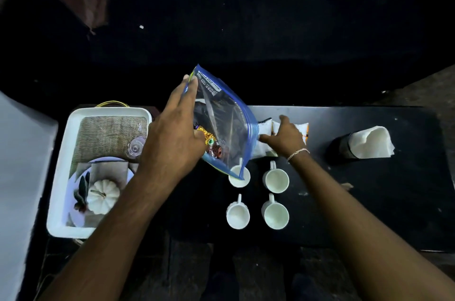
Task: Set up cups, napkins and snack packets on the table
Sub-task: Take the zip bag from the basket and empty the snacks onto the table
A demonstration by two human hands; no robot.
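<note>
Snack packets [209,140] show colourful inside clear, blue-edged zip bag [221,115].

Perhaps home: 4 cups [257,193], tray [59,177]

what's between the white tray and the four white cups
In the head view, the left hand holding a clear blue-edged zip bag over bare dark table.

Table's [369,214] right-front stretch is wide open. Middle's crowded: four white cups [257,193] bunched together, zip bag [221,123] hanging over the back-left one. Napkin holder [357,144] blocks the far right, tray [61,177] walls off the left.
</note>
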